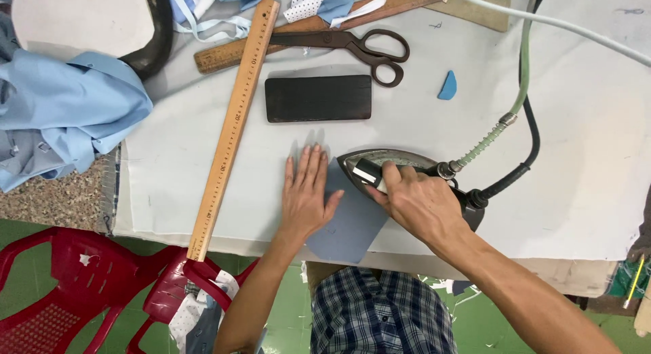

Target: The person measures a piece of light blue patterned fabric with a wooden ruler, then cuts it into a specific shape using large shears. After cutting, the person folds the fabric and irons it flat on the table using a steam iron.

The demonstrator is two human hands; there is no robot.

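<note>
From my remote view, my right hand (415,199) is wrapped fully around the handle of the steam iron (400,169), fingers curled closed over its black grip. The iron's long axis runs roughly left to right across the white padded table (583,157), its pointed metal nose aimed left and its heel, where a green braided hose (498,133) and a black cord (525,150) attach, aimed right. The nose rests on the upper right edge of a smooth grey-blue fabric piece (349,225), roughly rectangular with a rounded lower end that overhangs the table's near edge. My left hand (306,194) lies flat and open, fingers spread and gripping nothing, pressing the fabric just left of the iron. Beyond the iron lies a dark rectangular wooden block (317,97); farther beyond it, dark metal scissors (352,45). Left of the iron a long wooden ruler (234,123) runs diagonally. Above right of the iron sits a small blue chalk wedge (447,86).
</note>
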